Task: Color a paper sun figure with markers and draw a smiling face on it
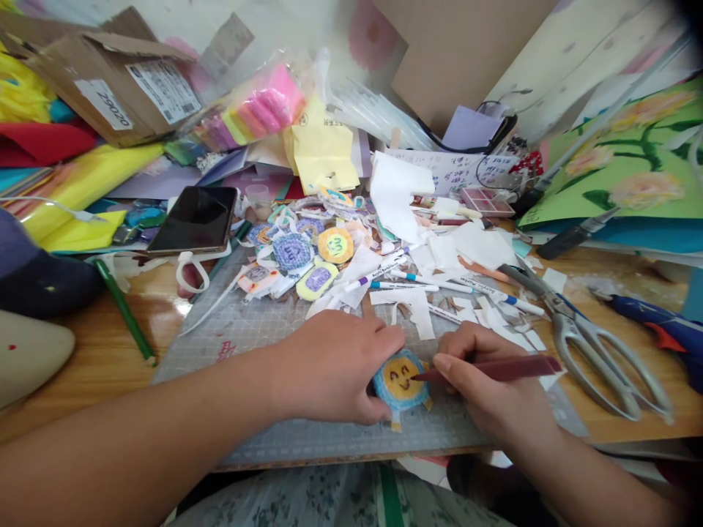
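Here the left forearm [165, 424] slanted in from the near left, and the left hand [335, 366] lay back upward, its grip pinching the left edge of a blue-rimmed smiley disc [402, 395] at the near side of a grey cutting mat [307, 443]. From the near right, the right hand [488, 380] gripped a brown marker [510, 368] like a pen, fingers curled, tip at the drawn face. The mat covered the middle of a wooden desk [88, 359]; scissors [596, 344] lay right, a phone [192, 219] left. A cardboard box [107, 91] stood far left.
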Tool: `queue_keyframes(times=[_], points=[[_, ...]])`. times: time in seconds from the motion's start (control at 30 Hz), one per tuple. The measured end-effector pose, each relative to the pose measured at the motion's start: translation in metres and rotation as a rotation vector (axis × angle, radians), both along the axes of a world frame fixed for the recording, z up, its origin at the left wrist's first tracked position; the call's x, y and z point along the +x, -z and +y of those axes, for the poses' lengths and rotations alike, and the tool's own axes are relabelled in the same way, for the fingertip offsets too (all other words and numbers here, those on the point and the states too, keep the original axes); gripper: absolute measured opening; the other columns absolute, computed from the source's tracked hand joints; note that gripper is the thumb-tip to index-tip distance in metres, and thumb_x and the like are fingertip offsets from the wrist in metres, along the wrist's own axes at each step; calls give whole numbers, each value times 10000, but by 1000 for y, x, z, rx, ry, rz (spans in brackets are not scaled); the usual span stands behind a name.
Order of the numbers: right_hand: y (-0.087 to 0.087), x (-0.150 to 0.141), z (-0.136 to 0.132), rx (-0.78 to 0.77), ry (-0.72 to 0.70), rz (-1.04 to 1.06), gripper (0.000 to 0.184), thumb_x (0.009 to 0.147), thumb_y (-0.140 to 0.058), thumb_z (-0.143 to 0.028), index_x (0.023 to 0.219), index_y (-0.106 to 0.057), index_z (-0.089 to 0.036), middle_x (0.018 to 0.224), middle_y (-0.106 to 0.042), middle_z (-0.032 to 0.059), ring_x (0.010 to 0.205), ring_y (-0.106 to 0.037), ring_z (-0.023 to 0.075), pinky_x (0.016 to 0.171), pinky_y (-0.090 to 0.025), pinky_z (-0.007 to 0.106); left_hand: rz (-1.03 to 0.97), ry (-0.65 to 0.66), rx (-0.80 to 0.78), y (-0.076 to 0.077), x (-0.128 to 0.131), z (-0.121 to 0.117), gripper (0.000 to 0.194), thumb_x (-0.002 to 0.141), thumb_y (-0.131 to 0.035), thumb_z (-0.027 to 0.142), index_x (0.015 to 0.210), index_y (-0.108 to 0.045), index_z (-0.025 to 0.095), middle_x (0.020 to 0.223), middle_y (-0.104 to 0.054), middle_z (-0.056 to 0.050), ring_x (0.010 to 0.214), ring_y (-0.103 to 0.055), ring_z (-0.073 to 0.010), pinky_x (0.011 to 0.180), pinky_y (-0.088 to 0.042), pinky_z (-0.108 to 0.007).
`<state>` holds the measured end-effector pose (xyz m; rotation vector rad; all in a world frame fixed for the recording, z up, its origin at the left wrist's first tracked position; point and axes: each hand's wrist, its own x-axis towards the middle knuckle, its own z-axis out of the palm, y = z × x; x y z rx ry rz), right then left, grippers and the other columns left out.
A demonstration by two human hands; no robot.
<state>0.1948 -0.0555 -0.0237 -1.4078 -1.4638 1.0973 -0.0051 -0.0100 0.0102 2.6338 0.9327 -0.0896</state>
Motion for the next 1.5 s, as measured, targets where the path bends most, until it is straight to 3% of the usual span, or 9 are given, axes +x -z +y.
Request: queue_keyframes(times=[0.43, 0.7, 1.07, 1.2, 1.33, 1.43, 1.5], points=[[-3, -5, -2, -39, 11, -101, 225, 740, -613, -282, 556, -496, -227, 506, -498, -39, 484, -420, 131, 440, -324, 244, -4, 5, 15, 1, -1, 0, 457, 661, -652, 529, 985, -523, 234, 879, -646, -19, 722, -631, -260, 528, -410, -322], [2, -1, -4, -34, -55, 63, 211, 752, -635, -254, 585, -510, -222, 514, -508, -51, 478, -416, 119, 452, -312, 244, -9, 0, 16, 1, -1, 0, 447, 662, -657, 522, 982, -524, 240, 857, -640, -5, 711, -626, -256, 519, -402, -323], [5, -4, -3, 40, -71, -92, 205, 732, -647, -273, 574, -527, -221, 519, -538, -39, 480, -450, 119, 434, -341, 228, -20, -4, 18, 4, -1, -1, 444, 653, -673, 525, 963, -521, 245, 850, -626, 2, 700, -615, -246, 505, -345, -301], [2, 1, -3, 45, -40, 14, 233, 734, -656, -250, 557, -506, -225, 505, -509, -47, 474, -435, 122, 444, -342, 241, -32, -2, 11, 5, -2, -1, 469, 644, -681, 521, 988, -522, 244, 854, -625, -5, 706, -607, -248, 507, -322, -296], [-5, 6, 1, 60, 24, 224, 246, 750, -686, -319, 583, -529, -230, 510, -519, -36, 478, -458, 138, 458, -367, 261, -147, -38, -102, 1, -8, 3, 482, 667, -688, 424, 1069, -498, 239, 895, -607, -2, 733, -576, -209, 563, -355, -287], [-10, 8, 6, 55, 35, 400, 241, 738, -727, -352, 628, -549, -232, 527, -537, -35, 491, -488, 135, 455, -366, 244, -312, -171, -204, -4, -12, 6, 254, 799, -510, 207, 1051, -479, 217, 860, -571, 4, 739, -530, -164, 631, -385, -279], [-13, 10, 8, 69, 35, 466, 237, 726, -752, -354, 652, -561, -236, 541, -534, -44, 511, -496, 130, 477, -377, 238, -426, -231, -265, -6, -12, 7, 203, 835, -387, 106, 980, -484, 211, 862, -557, 4, 767, -513, -148, 682, -397, -275]])
